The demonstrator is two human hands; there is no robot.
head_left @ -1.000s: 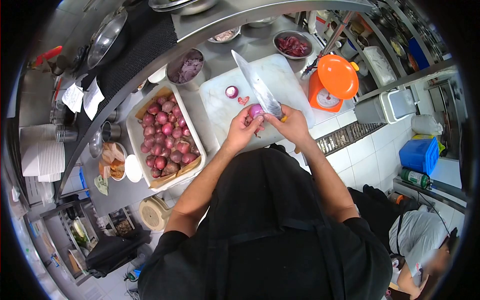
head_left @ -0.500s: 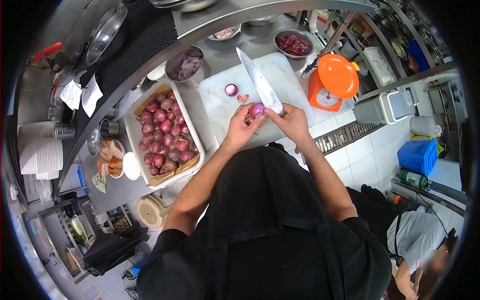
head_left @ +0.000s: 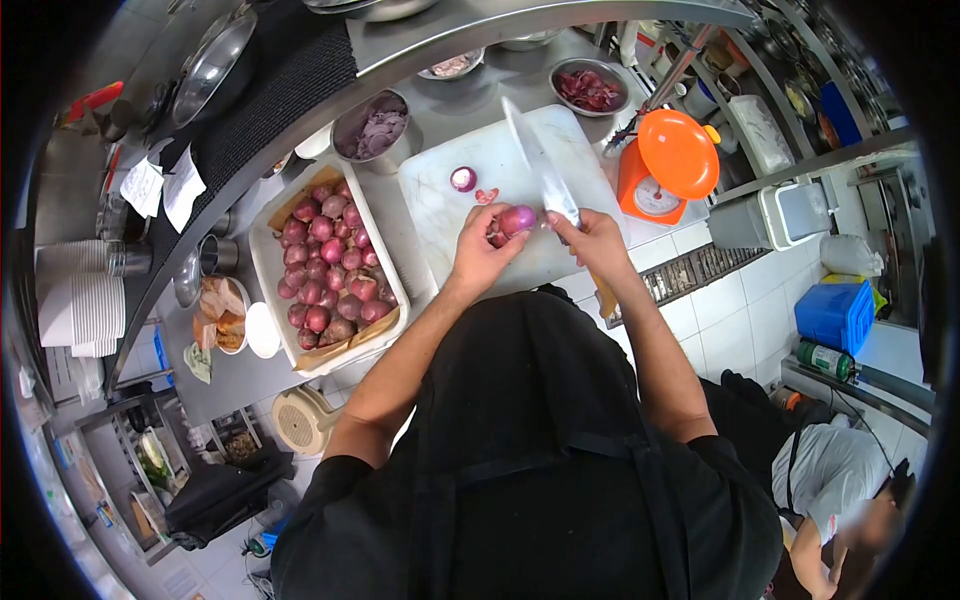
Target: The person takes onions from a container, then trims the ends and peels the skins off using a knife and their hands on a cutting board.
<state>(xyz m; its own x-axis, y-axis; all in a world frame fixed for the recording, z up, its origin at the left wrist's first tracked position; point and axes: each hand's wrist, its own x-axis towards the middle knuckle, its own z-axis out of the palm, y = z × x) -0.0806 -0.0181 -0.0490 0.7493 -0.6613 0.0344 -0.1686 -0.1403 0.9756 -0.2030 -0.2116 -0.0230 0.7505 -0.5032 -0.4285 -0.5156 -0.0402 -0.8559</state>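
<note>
My left hand (head_left: 484,246) is closed round a red onion (head_left: 517,220), above the near part of a white cutting board (head_left: 440,190). A large kitchen knife (head_left: 541,165) is in my right hand (head_left: 593,246), its blade pointing up and away over the board and its yellowish handle sticking out below the palm. Blade and onion are a small gap apart. On the board lie a cut onion piece (head_left: 463,179) with a pale face and a few small reddish scraps (head_left: 487,196).
A white crate (head_left: 262,250) of red onions (head_left: 332,252) stands left. Behind the board are a metal pot (head_left: 371,127) of sliced onion and a bowl (head_left: 589,88) of dark red peelings. An orange scale (head_left: 655,192) stands right. Another person (head_left: 835,465) is at lower right.
My right hand has moved right, carrying the knife away from the onion. The onion stays in my left hand and now shows more of its side.
</note>
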